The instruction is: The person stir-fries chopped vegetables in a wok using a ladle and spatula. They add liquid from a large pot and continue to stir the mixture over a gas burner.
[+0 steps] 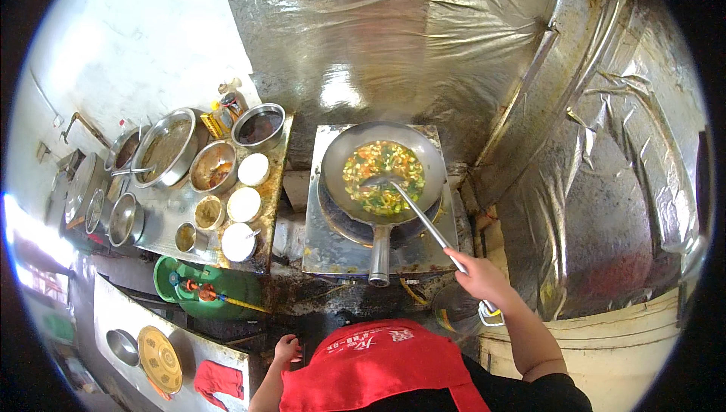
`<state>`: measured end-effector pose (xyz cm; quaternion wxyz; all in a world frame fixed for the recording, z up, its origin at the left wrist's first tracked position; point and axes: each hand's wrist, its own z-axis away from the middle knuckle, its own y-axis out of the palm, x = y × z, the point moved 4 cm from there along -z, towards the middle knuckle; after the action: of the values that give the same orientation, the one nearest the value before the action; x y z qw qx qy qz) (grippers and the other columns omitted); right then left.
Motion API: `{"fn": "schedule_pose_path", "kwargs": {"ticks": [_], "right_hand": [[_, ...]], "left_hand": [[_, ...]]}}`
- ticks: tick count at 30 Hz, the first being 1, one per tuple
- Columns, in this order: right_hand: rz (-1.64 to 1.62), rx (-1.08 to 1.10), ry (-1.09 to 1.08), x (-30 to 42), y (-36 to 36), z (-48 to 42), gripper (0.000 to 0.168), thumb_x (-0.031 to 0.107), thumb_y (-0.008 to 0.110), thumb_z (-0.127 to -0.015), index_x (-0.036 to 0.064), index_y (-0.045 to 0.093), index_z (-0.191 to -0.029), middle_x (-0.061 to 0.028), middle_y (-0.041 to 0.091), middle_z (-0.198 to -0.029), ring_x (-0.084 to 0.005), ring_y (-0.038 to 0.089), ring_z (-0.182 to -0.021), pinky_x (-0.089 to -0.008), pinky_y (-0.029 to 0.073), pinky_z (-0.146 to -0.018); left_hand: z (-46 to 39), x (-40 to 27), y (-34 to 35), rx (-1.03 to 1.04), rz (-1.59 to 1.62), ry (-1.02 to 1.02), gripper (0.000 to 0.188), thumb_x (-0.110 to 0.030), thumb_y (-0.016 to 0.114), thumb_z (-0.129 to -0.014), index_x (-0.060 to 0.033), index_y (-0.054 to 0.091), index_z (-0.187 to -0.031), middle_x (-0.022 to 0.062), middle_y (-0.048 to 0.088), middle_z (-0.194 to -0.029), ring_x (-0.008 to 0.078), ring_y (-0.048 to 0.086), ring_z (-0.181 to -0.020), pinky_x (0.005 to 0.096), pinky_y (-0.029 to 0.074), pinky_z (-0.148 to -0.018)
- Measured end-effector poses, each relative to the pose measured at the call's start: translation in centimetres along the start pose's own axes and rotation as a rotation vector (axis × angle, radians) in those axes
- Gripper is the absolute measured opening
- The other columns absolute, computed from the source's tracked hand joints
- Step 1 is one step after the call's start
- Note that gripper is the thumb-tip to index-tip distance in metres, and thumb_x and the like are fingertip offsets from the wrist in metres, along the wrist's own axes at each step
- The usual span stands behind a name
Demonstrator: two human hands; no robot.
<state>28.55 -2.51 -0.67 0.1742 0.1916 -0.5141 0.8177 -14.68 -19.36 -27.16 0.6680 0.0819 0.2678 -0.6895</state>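
Observation:
A steel wok point(334, 191) with a tubular metal handle point(380, 253) sits on a metal-topped gas stove point(454, 230). Inside it lies a wet mix of chopped vegetables point(383, 157), green, orange and pale yellow, in thin liquid. My right hand point(479, 279) grips the long shaft of a metal cooking ladle point(422, 216), whose bowl rests in the food. Down beside the red apron point(374, 361) hangs my left hand point(288, 349), away from the wok; its fingers look loosely curled and nothing shows in them.
Left of the stove, a metal table point(164, 230) bears steel basins and several white bowls point(253, 169). A green gas cylinder point(238, 293) with a yellow hose stands below. A lower table point(113, 298) holds a patterned tray point(160, 359) and red cloth point(218, 381). Foil-lined walls point(368, 32) enclose the stove.

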Motion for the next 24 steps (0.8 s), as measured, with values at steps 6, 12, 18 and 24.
{"fn": "schedule_pose_path", "kwargs": {"ticks": [6,12,18,24], "right_hand": [[0.066,-0.168,-0.087,-1.2,2.2,-2.5,0.050,0.018,0.048,-0.076,0.028,0.034,-0.124,-0.0143,0.056,-0.065,-0.0301,0.055,-0.055,-0.0404,0.044,-0.052],[0.292,-0.131,-0.010,-2.7,5.2,-4.0,0.055,0.016,0.051,-0.076,0.026,0.033,-0.126,-0.0144,0.056,-0.067,-0.0278,0.055,-0.056,-0.0387,0.044,-0.050],[0.215,-0.675,-0.494,0.4,1.6,-2.8,0.037,0.010,0.057,-0.071,0.013,0.050,-0.108,-0.0104,0.052,-0.083,-0.0238,0.055,-0.065,-0.0312,0.044,-0.055],[-0.267,-0.230,-0.512,2.2,9.0,-2.6,0.012,0.016,0.058,-0.074,0.006,0.055,-0.080,-0.0072,0.054,-0.073,-0.0170,0.056,-0.059,-0.0274,0.044,-0.054]], "left_hand": [[0.5,-1.5,0.2,-0.008,0.021,0.013,0.035,-0.020,0.049,-0.082,-0.0114,0.041,-0.115,0.0074,0.055,-0.075,0.0154,0.053,-0.052,0.0297,0.047,-0.045],[0.4,-0.6,0.4,0.015,0.027,-0.015,0.034,-0.020,0.048,-0.083,-0.0110,0.040,-0.116,0.0077,0.055,-0.076,0.0159,0.054,-0.054,0.0300,0.048,-0.048],[1.0,0.4,-0.1,-0.019,-0.016,-0.039,0.035,-0.020,0.048,-0.083,-0.0111,0.040,-0.116,0.0077,0.055,-0.076,0.0160,0.053,-0.053,0.0300,0.048,-0.048],[1.0,0.6,0.2,-0.018,-0.004,-0.032,0.035,-0.020,0.049,-0.082,-0.0111,0.041,-0.115,0.0073,0.055,-0.076,0.0160,0.054,-0.054,0.0304,0.048,-0.049]]}}
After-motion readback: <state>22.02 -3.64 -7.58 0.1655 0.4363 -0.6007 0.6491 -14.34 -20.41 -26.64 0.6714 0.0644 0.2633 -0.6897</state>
